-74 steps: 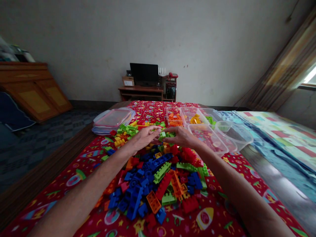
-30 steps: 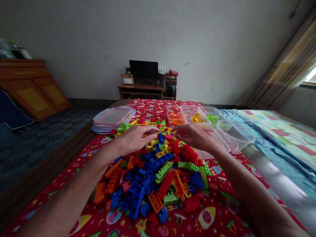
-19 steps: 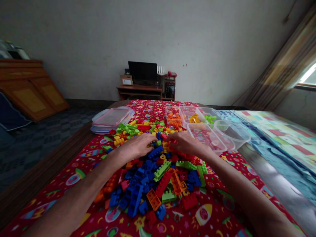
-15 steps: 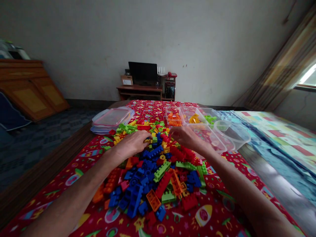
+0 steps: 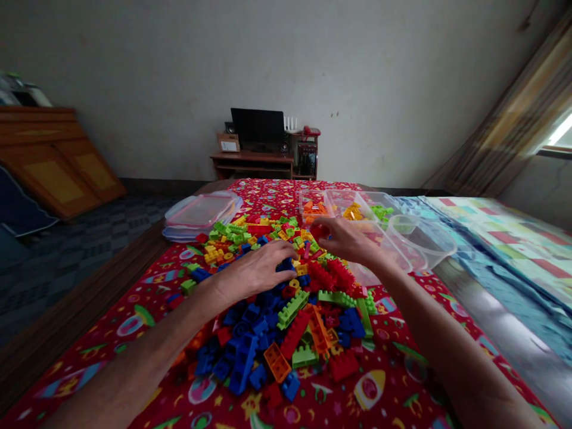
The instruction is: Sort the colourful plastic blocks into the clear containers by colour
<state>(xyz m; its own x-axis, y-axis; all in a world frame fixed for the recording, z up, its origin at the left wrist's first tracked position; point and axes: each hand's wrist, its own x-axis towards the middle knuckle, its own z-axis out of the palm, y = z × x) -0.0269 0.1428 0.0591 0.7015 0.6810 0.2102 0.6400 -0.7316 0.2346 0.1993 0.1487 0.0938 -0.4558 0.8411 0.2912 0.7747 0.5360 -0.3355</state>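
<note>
A heap of plastic building bricks (image 5: 263, 325) in blue, red, green, orange and yellow covers the middle of the red patterned tablecloth (image 5: 339, 390). Over the heap's centre, my left hand (image 5: 261, 268) curls its thumb and fingers around a blue brick (image 5: 286, 264), partly hidden by the fingers. My right hand (image 5: 343, 239) is raised at the heap's right side, fingers closed around a red brick (image 5: 317, 231). Below that hand lie long red bricks (image 5: 333, 274) and a long green brick (image 5: 336, 298).
Clear plastic bins (image 5: 393, 253) stand on the right; those behind hold orange bricks (image 5: 315, 208), yellow bricks (image 5: 353, 210) and green bricks (image 5: 382, 213). Stacked lids (image 5: 203, 211) lie at the left. A bed (image 5: 504, 238) adjoins the right side, and a desk with a monitor (image 5: 258, 129) stands beyond.
My left hand has moved right and slightly nearer, onto the blue brick. My right hand has lifted a little and shifted right, with the red brick now visible in it.
</note>
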